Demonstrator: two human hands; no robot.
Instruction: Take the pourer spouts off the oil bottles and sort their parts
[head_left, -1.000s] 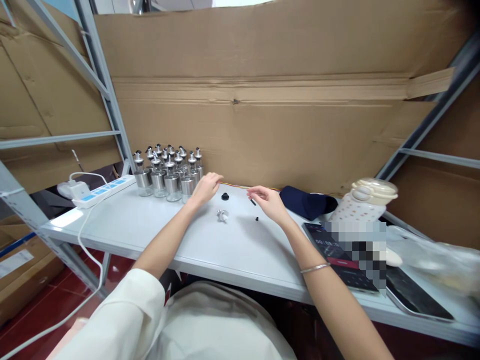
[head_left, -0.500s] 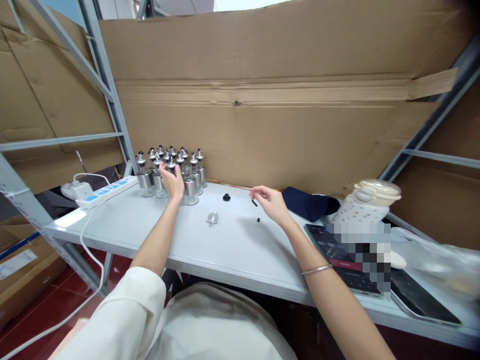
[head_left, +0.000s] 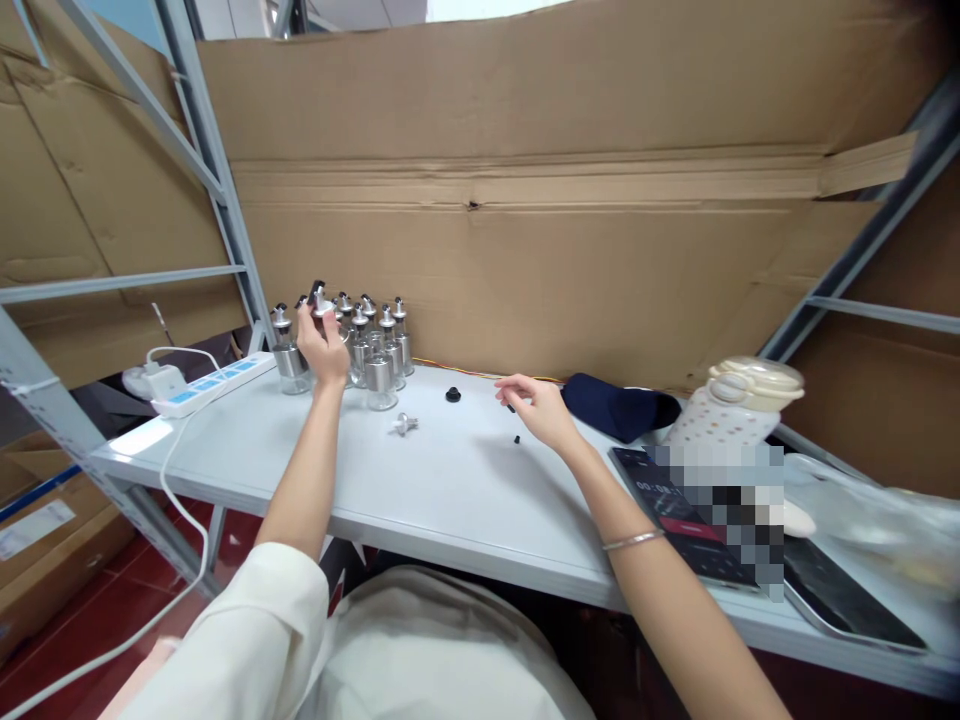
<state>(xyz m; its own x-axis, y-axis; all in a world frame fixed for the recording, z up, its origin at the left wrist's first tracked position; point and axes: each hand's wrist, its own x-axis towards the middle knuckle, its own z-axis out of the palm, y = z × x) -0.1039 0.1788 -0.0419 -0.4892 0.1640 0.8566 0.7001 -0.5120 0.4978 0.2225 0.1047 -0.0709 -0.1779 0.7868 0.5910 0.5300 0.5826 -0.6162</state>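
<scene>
Glass bottle (head_left: pixel 317 297) sits inside left hand (head_left: pixel 324 350)'s closed grip; right hand (head_left: pixel 541 408) loosely open.

Single head-worn view, looking forward and down over the tabletop (head_left: pixel 315 480) toward a cardboard wall (head_left: pixel 525 250); both hands within arm's reach, near the frame's centre.

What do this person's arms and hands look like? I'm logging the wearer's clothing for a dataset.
Both hands are bare: no gloves on the left hand or the right hand. The left arm has a loose cream-white sleeve that ends near the elbow, with the forearm uncovered. The right forearm shows no sleeve and has a thin silver bangle at the wrist. No markings are visible.
</scene>
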